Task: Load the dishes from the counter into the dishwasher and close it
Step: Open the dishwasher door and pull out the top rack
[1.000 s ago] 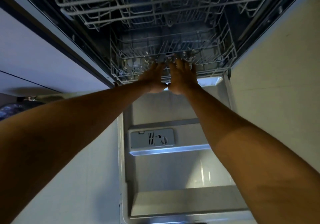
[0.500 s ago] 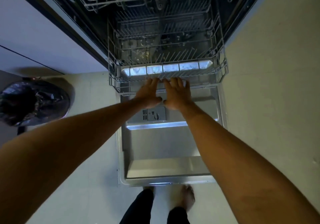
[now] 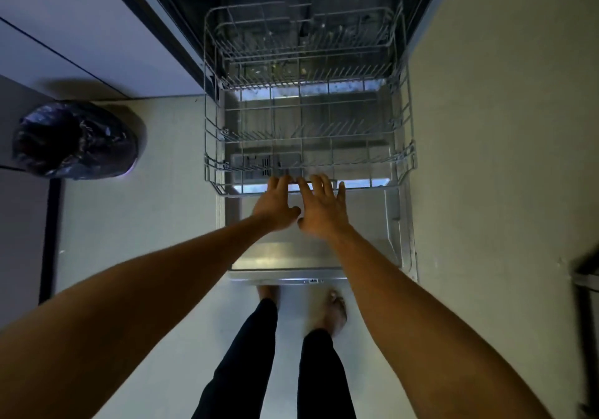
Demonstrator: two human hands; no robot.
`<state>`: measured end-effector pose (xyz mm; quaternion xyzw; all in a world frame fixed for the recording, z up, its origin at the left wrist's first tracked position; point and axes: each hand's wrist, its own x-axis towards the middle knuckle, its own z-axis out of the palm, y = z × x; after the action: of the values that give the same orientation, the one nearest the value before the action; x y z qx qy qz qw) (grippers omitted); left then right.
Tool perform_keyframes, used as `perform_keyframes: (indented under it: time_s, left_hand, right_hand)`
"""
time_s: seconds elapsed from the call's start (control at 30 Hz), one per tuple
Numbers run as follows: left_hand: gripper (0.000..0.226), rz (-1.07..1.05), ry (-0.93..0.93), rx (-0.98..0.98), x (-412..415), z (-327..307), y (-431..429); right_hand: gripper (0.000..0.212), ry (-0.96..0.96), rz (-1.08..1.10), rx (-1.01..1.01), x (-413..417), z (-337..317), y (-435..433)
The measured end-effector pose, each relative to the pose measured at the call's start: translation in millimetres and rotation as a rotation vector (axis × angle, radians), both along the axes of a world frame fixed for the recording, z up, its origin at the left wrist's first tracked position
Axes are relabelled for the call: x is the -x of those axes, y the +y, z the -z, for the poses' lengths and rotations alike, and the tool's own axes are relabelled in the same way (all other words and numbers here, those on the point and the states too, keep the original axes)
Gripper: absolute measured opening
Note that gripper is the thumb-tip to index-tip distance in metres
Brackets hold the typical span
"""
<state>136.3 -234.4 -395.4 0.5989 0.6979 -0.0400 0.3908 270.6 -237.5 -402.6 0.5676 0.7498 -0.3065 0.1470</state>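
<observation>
Two hands [image 3: 275,206] [image 3: 322,212] at rack [image 3: 366,186] rim; contact unclear

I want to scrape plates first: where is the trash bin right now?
In the head view, the bag-lined trash bin stands on the floor at the far left, just below the cabinet front and left of the pulled-out lower rack.
</observation>
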Motion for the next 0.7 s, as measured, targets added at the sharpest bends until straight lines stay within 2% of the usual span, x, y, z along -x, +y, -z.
perform_keyframes:
  time_s: [0.37, 0.5, 0.7]
  left_hand:
    - [0.072, -0.032, -0.028, 0.102, -13, -13, -95]
    - [0.082, -0.027, -0.047, 0.096, -14, -14, -107]
    - [0.074, -0.010, -0.026, 0.138, -10, -24, -95]
  right_hand:
    - [0.106, 0.024, 0.019, 0.071, -14, -17, -103]
    - [0.108, 0.015, 0.009, 0.084, -15, -20, -106]
    - [0.102, 0.033, -0.002, 0.117, -17, -25, -99]
